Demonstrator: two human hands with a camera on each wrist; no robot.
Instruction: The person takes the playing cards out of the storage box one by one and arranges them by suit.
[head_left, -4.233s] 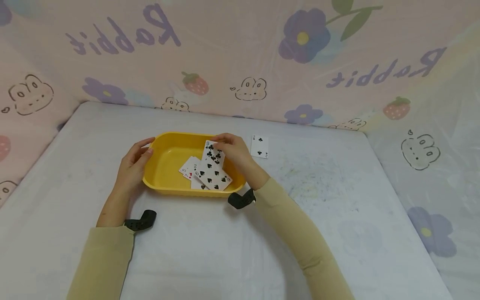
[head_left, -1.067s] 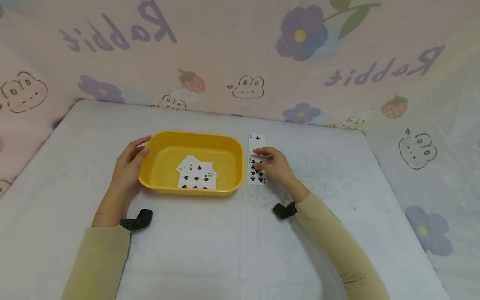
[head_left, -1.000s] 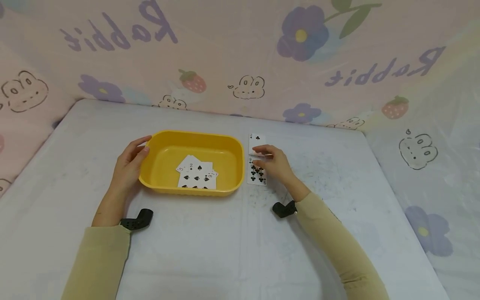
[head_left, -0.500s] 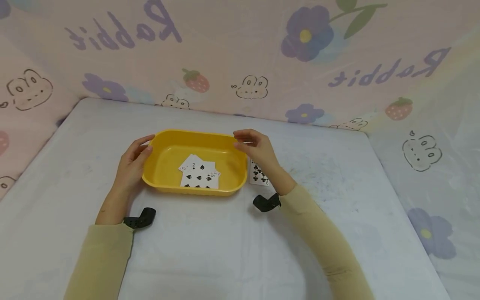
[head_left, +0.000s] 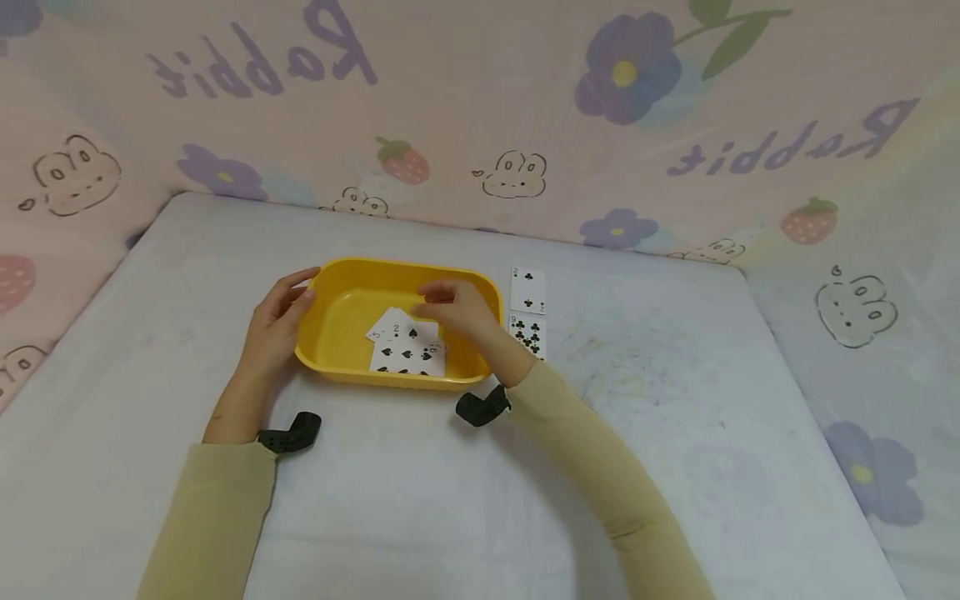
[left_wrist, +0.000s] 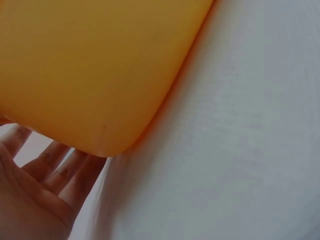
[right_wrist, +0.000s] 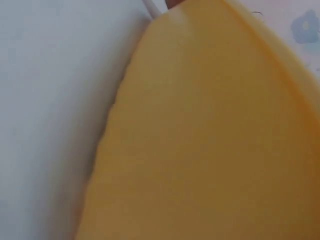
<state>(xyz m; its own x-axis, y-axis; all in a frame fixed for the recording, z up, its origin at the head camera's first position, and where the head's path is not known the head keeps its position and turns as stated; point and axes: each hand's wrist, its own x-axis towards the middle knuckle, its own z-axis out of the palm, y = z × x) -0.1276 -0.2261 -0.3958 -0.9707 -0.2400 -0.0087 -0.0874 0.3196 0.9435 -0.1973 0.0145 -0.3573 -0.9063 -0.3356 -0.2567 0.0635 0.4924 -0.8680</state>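
Observation:
My left hand (head_left: 277, 325) rests against the left end of a yellow plastic basin (head_left: 322, 375), its fairly straight fingers touching the outer wall, as the left wrist view also shows. Over the right half of the basin hovers my right hand (head_left: 461, 312), fingers loosely bent, with nothing visible in them. Below its fingertips, several overlapping playing cards (head_left: 405, 354) lie face up on the basin floor, spades on top. Right of the basin, a two of clubs (head_left: 528, 290) lies on the table above a nine of clubs (head_left: 531, 333), whose lower part is hidden by the right forearm.
A white cloth covers the table (head_left: 375, 500). Behind it hangs a pink printed curtain (head_left: 465, 100) with flowers and rabbits. A black wrist device (head_left: 292, 433) sits on the left wrist and another (head_left: 480, 407) on the right.
My right hand has laid the nine of clubs from the basin below the two of clubs, let go, and come back left over the basin. My left hand has stayed at the basin's end.

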